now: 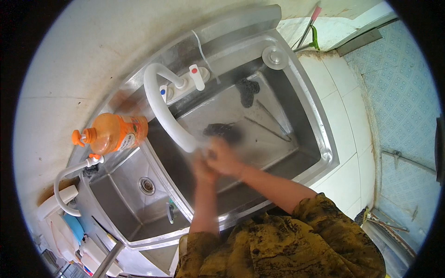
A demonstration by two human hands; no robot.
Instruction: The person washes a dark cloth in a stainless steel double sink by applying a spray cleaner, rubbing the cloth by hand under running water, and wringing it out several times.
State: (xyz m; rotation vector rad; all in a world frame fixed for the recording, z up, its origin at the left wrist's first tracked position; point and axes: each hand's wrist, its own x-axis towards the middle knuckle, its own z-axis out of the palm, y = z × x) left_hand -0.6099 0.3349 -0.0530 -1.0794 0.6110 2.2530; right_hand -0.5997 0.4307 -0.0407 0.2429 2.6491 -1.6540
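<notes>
My left hand (204, 169) and my right hand (224, 157) are pressed together under the spout of a white curved faucet (163, 111), above a large stainless steel sink basin (306, 149). Both hands are blurred, and whether anything lies between them cannot be made out. Just beyond my fingers, a dark scouring pad or cloth (218, 129) rests on the basin floor, partly blurred. Farther back lies another dark, rough pad (248, 91). Beside it, a pair of thin metal tongs (276, 127) lies spread apart, pointing toward the right side wall.
An orange pump bottle (120, 133) stands on the left ledge. A smaller steel basin (121, 194) with a drain adjoins, with a second white spout (61, 184) nearby. A round metal strainer or stopper (274, 58) sits at the back right corner. A knife (104, 229) lies at left.
</notes>
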